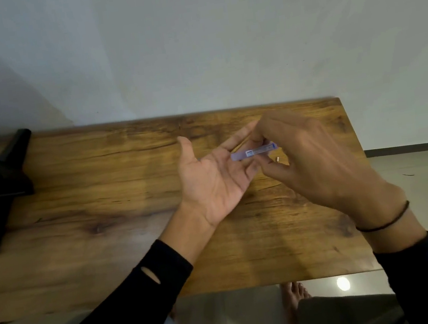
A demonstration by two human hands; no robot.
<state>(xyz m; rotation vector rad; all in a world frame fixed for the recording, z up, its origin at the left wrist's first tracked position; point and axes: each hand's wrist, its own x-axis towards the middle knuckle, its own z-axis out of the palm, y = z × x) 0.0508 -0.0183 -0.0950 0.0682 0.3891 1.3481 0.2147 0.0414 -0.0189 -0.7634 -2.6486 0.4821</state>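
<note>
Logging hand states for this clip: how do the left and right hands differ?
The left hand lies palm up with fingers straight under the tube; the right hand is back up, fingers curled, pinching it. The right wrist wears a black band; the left wrist is bare. Both have black sleeves.

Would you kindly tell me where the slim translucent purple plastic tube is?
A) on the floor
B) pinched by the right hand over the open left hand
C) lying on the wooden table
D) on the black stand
B: the right hand pinches the purple tube just above the fingers of the upturned left hand.
</note>
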